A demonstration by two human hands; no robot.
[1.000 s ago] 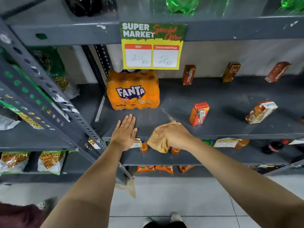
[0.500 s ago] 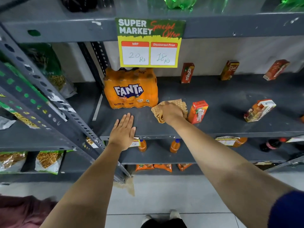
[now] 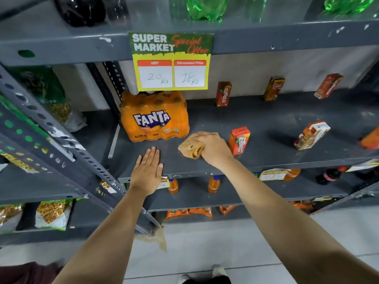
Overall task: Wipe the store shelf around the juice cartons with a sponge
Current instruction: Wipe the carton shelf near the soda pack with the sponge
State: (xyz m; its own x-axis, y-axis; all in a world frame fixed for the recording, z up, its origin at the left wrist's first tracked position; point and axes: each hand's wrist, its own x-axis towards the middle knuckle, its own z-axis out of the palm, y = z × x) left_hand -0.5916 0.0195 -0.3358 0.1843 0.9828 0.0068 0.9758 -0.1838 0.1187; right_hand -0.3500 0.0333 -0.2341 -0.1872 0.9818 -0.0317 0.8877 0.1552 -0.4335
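My right hand (image 3: 213, 148) presses a tan sponge cloth (image 3: 189, 147) onto the grey shelf (image 3: 266, 128), just left of a red juice carton (image 3: 239, 140) and in front of the orange Fanta pack (image 3: 154, 117). My left hand (image 3: 146, 170) lies flat, fingers together, on the shelf's front edge and holds nothing. More juice cartons stand on the shelf: one tilted at the right (image 3: 312, 135), and three along the back wall (image 3: 224, 94), (image 3: 273, 88), (image 3: 328, 86).
A price sign (image 3: 171, 61) hangs from the upper shelf edge above the Fanta pack. A perforated grey upright (image 3: 61, 138) runs diagonally at the left. Orange bottles (image 3: 213, 184) stand on the shelf below. Snack bags (image 3: 52, 214) fill the left rack.
My right hand carried the sponge from the shelf's front edge back toward the Fanta pack, then slightly forward beside the red carton. My left hand stayed flat in place.
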